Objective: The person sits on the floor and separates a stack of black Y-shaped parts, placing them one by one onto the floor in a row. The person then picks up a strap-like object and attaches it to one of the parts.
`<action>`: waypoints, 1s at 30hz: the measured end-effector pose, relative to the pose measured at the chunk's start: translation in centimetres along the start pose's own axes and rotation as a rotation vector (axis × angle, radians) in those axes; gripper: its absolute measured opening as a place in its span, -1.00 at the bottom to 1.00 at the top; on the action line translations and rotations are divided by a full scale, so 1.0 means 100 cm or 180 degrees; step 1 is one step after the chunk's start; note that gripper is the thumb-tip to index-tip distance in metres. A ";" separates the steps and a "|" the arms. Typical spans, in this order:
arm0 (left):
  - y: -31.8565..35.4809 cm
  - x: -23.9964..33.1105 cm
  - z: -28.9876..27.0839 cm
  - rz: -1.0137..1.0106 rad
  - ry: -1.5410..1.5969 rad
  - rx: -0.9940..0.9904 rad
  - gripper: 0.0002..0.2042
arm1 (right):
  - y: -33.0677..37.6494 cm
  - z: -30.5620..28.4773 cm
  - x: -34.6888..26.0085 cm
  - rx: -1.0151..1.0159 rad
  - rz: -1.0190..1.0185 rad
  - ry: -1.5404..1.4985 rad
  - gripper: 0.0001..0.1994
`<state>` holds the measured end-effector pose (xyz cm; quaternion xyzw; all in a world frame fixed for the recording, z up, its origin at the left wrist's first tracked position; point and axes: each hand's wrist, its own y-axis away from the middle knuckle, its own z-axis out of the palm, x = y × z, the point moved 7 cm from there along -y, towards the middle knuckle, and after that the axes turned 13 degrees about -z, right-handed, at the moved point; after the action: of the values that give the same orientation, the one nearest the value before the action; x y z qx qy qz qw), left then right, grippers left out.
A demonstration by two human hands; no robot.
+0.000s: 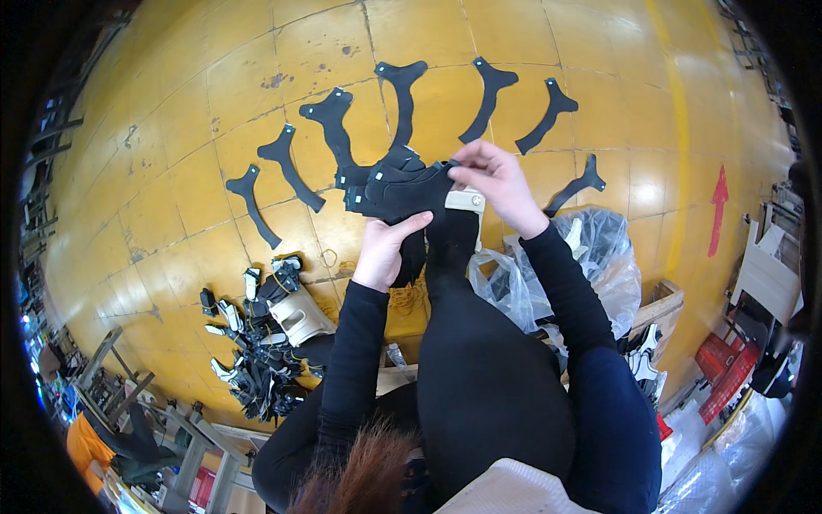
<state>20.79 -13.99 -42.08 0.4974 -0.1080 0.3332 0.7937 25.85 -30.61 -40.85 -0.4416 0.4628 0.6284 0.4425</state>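
Observation:
A small stack of black Y-shaped cut pieces, flat and with tiny pale tags at some ends, lies across my hands above my raised black-clad leg. My left hand grips the stack from the near side, its thumb on top. At the stack's right end my right hand pinches the edge of a piece between thumb and fingertips. Beside the right hand shows a beige strap with a round stud, apparently on my shoe. On the floor ahead, single pieces of the same shape, such as one black Y-shaped piece, lie spread in an arc.
Left of my legs sits a heap of black and white parts with a beige moulded piece. A clear plastic bag stands at the right, by a wooden edge. Farther right are a red crate and plastic-wrapped goods.

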 end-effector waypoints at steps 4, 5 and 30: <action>-0.002 -0.010 -0.005 -0.0471 0.0526 -0.0176 -0.73 | 0.009 -0.025 0.009 0.0455 0.0268 -0.0366 -0.91; -0.001 -0.011 -0.004 -0.0532 0.0595 -0.0220 -0.71 | 0.014 -0.033 0.011 0.0590 0.0251 -0.0441 -0.91; 0.006 0.004 -0.001 -0.0481 0.0435 -0.0635 -0.53 | 0.113 -0.175 0.157 0.1985 0.0885 0.0394 -0.85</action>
<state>20.71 -13.58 -41.54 0.3989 -0.0485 0.2931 0.8675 14.05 -47.38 -57.04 -0.2551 0.7143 0.4830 0.4375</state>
